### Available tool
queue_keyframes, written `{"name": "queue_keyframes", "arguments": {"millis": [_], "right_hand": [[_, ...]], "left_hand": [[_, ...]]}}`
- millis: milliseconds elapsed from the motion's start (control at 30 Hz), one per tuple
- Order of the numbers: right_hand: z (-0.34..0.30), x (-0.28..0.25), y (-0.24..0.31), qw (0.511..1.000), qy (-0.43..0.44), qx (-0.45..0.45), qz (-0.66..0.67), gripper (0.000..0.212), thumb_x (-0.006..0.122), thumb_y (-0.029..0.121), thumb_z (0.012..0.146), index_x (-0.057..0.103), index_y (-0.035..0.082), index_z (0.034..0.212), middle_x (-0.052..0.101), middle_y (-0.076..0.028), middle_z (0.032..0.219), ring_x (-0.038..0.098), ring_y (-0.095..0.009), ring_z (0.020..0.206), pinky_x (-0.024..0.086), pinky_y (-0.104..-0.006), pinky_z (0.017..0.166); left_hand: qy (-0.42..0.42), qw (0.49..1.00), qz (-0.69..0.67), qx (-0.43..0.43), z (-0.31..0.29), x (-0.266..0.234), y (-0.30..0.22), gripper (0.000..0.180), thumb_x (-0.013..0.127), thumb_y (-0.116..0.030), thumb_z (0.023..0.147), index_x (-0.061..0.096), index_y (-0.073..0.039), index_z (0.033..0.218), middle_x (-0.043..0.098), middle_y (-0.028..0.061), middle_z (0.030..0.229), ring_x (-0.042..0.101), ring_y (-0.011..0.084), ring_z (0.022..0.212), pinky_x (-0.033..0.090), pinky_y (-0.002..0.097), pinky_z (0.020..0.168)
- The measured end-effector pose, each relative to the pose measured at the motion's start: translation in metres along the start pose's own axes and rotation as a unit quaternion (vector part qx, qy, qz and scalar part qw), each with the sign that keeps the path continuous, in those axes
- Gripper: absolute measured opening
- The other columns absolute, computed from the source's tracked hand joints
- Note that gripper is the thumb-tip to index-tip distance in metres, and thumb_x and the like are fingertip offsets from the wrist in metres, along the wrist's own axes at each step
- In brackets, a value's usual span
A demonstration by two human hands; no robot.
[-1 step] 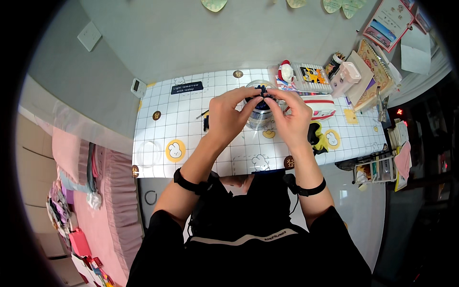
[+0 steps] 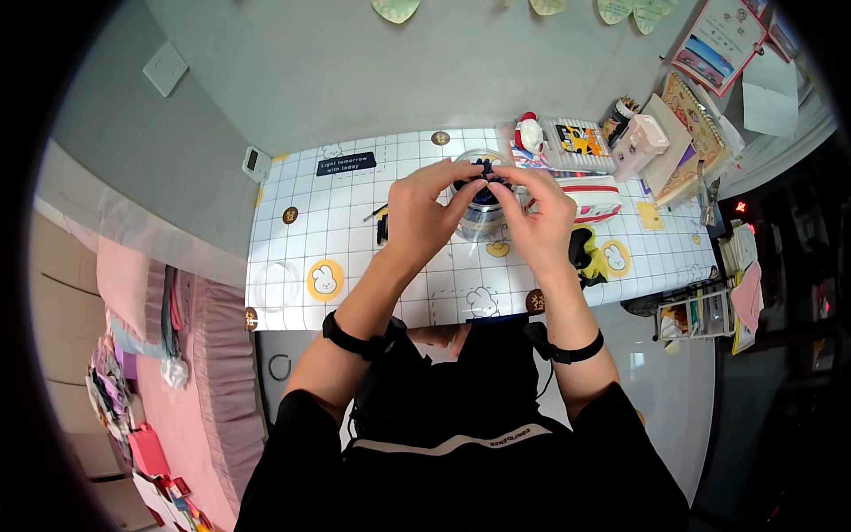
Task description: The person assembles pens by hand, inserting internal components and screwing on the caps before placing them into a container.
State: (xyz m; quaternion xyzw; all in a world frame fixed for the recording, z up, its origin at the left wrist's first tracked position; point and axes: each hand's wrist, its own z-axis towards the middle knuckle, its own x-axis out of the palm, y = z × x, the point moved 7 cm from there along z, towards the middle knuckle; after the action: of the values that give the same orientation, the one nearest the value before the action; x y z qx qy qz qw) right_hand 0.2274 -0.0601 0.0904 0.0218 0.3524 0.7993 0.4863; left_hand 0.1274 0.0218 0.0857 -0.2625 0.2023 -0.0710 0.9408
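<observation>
The table (image 2: pixel 355 222), under a white gridded cover, carries a clear jar (image 2: pixel 483 217) near the middle of its far edge. Above the jar's mouth the left hand (image 2: pixel 424 217) and right hand (image 2: pixel 539 220) meet, fingertips pinched from both sides on a small dark piece (image 2: pixel 481 173); what it is cannot be told. A transparent lid (image 2: pixel 277 284) lies at the near left corner. Risk: the piece is tiny and held by fingertips only, so a slip would likely drop it into the jar or onto the cover.

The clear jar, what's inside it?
The clear jar shows dark bits at its top, pinched by the left hand and right hand. Both hands cover the rest of its inside.
</observation>
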Motion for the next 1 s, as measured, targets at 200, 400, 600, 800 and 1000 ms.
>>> {"name": "queue_keyframes", "arguments": {"millis": [200,400,600,800,1000], "right_hand": [[-0.001,0.003,0.005,0.99,-0.01,-0.079,-0.114,0.015,0.055,0.007,0.069,0.057,0.004,0.084,0.054,-0.007,0.092,0.047,-0.023,0.087,0.037,-0.0317,0.075],[-0.014,0.007,0.021,0.997,-0.012,-0.053,-0.055,0.013,0.051,0.005,0.071,0.055,0.003,0.083,0.051,-0.007,0.091,0.045,-0.024,0.085,0.035,-0.0327,0.075],[-0.052,0.066,0.036,0.982,0.163,-0.051,0.074,0.016,0.048,0.003,0.071,0.051,0.0,0.086,0.048,-0.011,0.092,0.044,-0.027,0.087,0.036,-0.0331,0.075],[-0.064,0.116,0.002,0.958,0.284,-0.005,-0.044,0.031,0.046,0.002,0.071,0.04,-0.007,0.1,0.04,-0.019,0.107,0.038,-0.032,0.1,0.032,-0.0352,0.085],[-0.052,0.126,-0.019,0.931,0.329,-0.018,-0.155,0.041,0.045,-0.003,0.068,0.038,-0.004,0.108,0.035,-0.016,0.117,0.034,-0.03,0.108,0.03,-0.0335,0.089]], "left_hand": [[-0.015,0.994,0.103,0.045,0.002,-0.006,-0.001,0.011,0.055,-0.006,0.07,0.059,-0.004,0.081,0.056,0.0098,0.089,0.048,0.0291,0.092,0.037,0.0345,0.08],[-0.036,0.992,0.111,-0.041,-0.011,-0.05,0.02,0.013,0.049,-0.007,0.074,0.057,-0.002,0.084,0.054,0.0111,0.091,0.049,0.028,0.09,0.038,0.0331,0.078],[-0.009,0.969,0.143,-0.201,-0.054,-0.074,0.059,0.017,0.043,-0.004,0.076,0.051,0.0,0.092,0.052,0.0147,0.094,0.048,0.0304,0.087,0.039,0.0322,0.075],[0.047,0.964,0.194,-0.174,-0.087,-0.051,0.066,0.025,0.045,0.0,0.071,0.048,0.003,0.096,0.047,0.0185,0.102,0.043,0.0328,0.096,0.036,0.0351,0.081],[0.052,0.974,0.163,-0.147,-0.095,-0.029,0.056,0.03,0.054,-0.006,0.068,0.047,0.002,0.096,0.043,0.018,0.103,0.041,0.034,0.095,0.036,0.0369,0.08]]}}
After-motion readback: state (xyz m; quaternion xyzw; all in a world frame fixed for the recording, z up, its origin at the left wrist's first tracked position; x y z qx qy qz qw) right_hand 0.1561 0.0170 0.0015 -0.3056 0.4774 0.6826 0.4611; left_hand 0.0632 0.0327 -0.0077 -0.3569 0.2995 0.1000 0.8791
